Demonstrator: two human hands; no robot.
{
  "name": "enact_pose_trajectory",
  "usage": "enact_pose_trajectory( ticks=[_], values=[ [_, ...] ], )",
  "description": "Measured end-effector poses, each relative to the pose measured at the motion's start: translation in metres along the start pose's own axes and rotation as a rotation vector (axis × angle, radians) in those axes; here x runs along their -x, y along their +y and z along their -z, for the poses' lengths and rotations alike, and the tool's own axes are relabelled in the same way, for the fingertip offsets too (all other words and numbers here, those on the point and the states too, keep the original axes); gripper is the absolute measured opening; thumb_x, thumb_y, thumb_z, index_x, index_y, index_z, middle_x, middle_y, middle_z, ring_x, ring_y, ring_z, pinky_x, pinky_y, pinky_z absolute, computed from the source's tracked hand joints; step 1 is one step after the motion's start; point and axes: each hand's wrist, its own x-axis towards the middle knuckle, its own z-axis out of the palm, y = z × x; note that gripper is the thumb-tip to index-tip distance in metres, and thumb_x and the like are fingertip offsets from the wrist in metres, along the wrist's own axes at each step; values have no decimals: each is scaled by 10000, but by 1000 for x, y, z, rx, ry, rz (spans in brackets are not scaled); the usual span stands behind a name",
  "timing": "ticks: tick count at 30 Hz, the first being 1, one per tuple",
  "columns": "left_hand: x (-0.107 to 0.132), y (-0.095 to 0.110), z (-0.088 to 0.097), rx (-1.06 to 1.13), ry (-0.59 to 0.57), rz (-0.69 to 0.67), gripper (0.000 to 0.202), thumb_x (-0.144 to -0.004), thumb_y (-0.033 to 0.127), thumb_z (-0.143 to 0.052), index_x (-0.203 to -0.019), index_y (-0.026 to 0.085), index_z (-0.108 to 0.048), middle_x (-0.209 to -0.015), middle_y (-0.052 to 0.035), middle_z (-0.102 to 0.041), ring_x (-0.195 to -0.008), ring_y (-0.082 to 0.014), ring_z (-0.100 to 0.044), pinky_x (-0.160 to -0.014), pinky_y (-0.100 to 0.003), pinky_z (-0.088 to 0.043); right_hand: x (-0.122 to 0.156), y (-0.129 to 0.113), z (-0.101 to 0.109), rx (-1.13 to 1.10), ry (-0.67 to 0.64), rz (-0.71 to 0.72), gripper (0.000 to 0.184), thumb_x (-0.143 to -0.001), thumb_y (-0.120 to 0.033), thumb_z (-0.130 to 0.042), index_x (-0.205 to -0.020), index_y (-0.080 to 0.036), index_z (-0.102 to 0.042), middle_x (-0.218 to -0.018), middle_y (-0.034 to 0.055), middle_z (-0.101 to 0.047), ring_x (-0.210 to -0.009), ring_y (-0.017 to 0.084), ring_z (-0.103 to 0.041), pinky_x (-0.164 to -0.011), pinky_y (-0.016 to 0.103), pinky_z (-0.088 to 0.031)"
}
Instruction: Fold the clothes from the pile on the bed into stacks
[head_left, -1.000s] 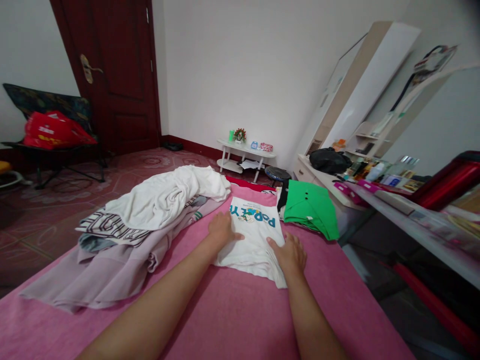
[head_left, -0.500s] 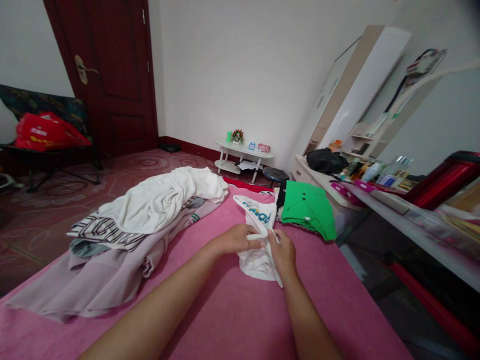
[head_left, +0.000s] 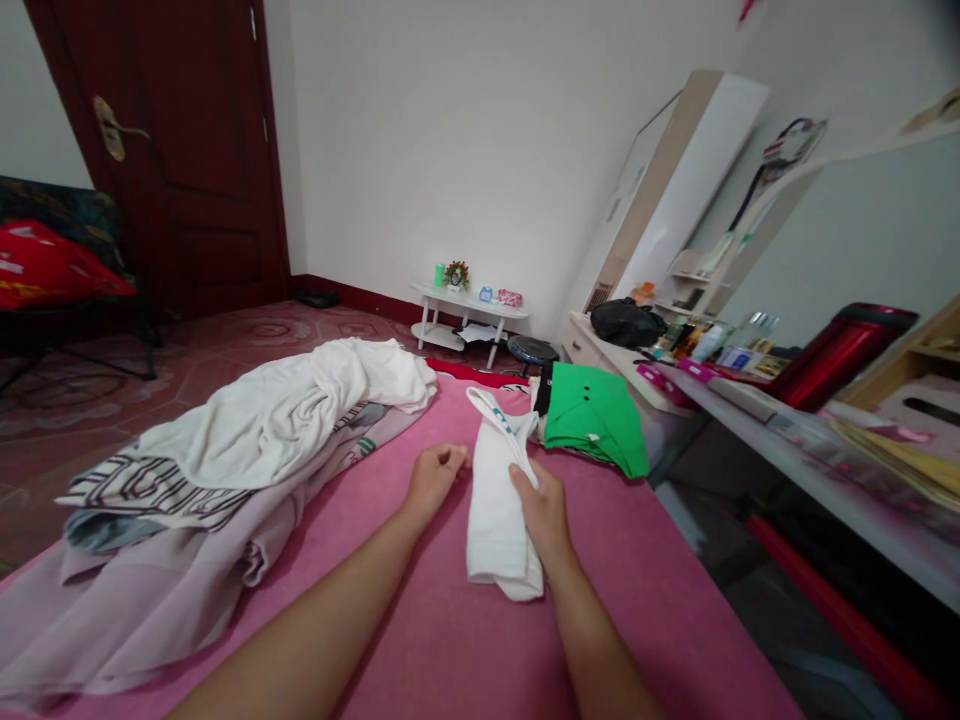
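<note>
A white printed T-shirt (head_left: pixel 495 500), folded into a narrow strip, lies lengthwise on the pink bed cover (head_left: pixel 465 640). My right hand (head_left: pixel 541 505) grips its right edge, fingers curled around the cloth. My left hand (head_left: pixel 433 478) rests on the cover just left of the strip, fingers loosely curled and holding nothing. A folded green shirt (head_left: pixel 594 418) lies beyond the strip at the bed's far right.
A heap of unfolded clothes, white (head_left: pixel 292 410), striped and pale lilac (head_left: pixel 150 590), covers the bed's left half. A cluttered dresser top (head_left: pixel 720 390) runs along the right. A small white table (head_left: pixel 469 310) and a dark red door (head_left: pixel 165 150) stand beyond.
The T-shirt lay flat under both palms, then was folded lengthwise into a narrow strip. My left hand has let go and moved left. The view has swung to the right.
</note>
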Motion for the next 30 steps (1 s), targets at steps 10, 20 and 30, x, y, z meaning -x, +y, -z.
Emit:
enact_pose_trajectory(
  ticks=[10, 20, 30],
  values=[
    [6, -8, -5, -308, -62, -80, 269, -794, 369, -523, -674, 169, -656, -653, -11, -627, -640, -159, -559, -613, -241, -371, -99, -82, 85, 519, 497, 442, 384, -881, -407, -431, -1000, -119, -655, -924, 103, -670, -833, 228, -577, -794, 337, -445],
    [3, -5, -7, -560, -72, -79, 272, -838, 336, -478, -703, 189, -663, -676, -3, -653, -637, -148, -577, -576, -222, -328, -198, -13, 138, 1240, 362, 47, 361, -892, -328, -400, -1066, -142, -656, -1027, 150, -645, -907, 259, -595, -746, 328, -422],
    [4, 1, -9, -631, -68, -82, 237, -839, 321, -492, -731, 210, -672, -756, -5, -691, -695, -159, -601, -589, -232, -314, -216, -2, 146, 1188, 430, -30, 438, -903, -341, -354, -1145, -106, -634, -1048, 204, -644, -971, 316, -602, -779, 375, -441]
  ],
)
